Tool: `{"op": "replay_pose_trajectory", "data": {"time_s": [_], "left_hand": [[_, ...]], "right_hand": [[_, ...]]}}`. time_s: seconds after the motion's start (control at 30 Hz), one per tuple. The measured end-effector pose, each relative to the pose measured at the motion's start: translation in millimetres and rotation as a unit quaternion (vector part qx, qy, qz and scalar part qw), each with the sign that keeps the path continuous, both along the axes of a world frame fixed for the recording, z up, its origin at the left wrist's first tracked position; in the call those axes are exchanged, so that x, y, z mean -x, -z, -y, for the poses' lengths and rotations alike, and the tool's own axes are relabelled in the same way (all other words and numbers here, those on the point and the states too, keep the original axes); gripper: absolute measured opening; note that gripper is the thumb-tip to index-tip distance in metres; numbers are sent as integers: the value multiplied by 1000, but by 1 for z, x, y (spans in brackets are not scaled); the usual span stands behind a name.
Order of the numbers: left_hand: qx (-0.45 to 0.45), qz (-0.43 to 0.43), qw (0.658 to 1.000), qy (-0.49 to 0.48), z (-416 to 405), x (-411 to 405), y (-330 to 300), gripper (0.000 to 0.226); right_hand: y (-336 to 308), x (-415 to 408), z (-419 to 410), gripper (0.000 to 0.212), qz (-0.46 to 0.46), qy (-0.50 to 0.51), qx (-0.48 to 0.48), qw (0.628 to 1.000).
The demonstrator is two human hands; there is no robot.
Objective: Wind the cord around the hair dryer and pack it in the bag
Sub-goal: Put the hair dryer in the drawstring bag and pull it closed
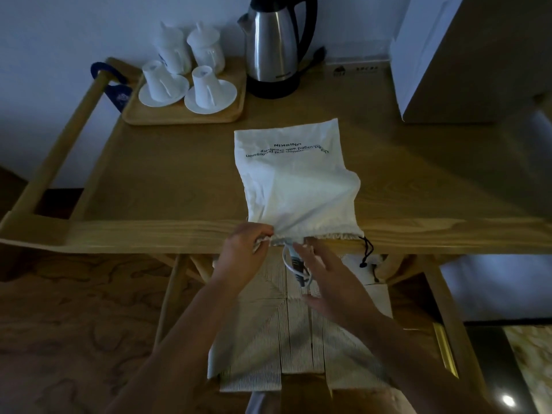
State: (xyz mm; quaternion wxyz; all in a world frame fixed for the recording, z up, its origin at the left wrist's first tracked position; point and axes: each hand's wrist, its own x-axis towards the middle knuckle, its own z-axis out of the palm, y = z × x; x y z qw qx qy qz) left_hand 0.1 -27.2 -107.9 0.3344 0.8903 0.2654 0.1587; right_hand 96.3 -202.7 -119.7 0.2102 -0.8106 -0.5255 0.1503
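I see 1 wooden table [185, 186] filling most of the view, with 1 woven stool [298, 348] tucked below its front edge. On the table lies 1 white cloth bag [295, 186], its gathered mouth at the front edge, toward me. The print on it reads upside down from here; I can make out "UNISKIN" and under it 2 lines too blurred to read fully. At the back stand 1 steel kettle [273, 46] on a black base and 1 wooden tray [230, 113] carrying 2 lidded white cups and 2 upturned cups on 2 saucers. 1 blue door tag [118, 92] hangs on the table's left rail.

The hair dryer sits mostly inside the bag; only a grey part and a loop of white cord [288, 261] stick out of the mouth. 1 black drawstring [366, 249] dangles from the mouth's right corner.

My left hand [246, 251] is pinched shut on the bag's gathered left rim. My right hand [331, 282] is spread open, fingers loose, just beside the cord; I cannot tell whether it touches it.
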Motion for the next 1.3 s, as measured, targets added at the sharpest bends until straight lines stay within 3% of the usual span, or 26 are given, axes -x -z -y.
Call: {"op": "replay_pose_trajectory", "data": {"time_s": [0.1,0.17,0.33,0.47,0.63,0.87,0.97,1.1,1.23,1.3], "left_hand": [[-16,7,1000,18,2,1,-3,23],[-31,12,999,28,1,2,-3,23],[-36,2,999,31,-2,4,-1,24],[-39,6,998,39,0,6,4,30],[-32,14,998,49,-1,12,6,44],[-9,35,999,32,-3,18,0,43],[0,50,999,15,-6,12,-9,40],[2,24,1000,7,-14,4,-16,38],[31,-54,998,-26,-21,-1,-12,34],[-7,-66,998,-12,-24,-5,-8,40]], "right_hand": [[5,-8,-2,100,109,50,-32,992],[2,-19,-9,109,138,72,-15,988],[2,-35,-16,134,137,10,83,987],[12,-25,-14,130,127,41,53,990],[25,-16,-19,100,98,77,-35,992],[8,-26,-53,46,-15,212,-148,966],[2,-31,-71,19,34,240,-150,958],[6,-39,-86,27,74,269,-118,953],[3,-56,-73,49,5,184,-102,978],[2,-76,-57,53,-22,193,-114,974]]}}
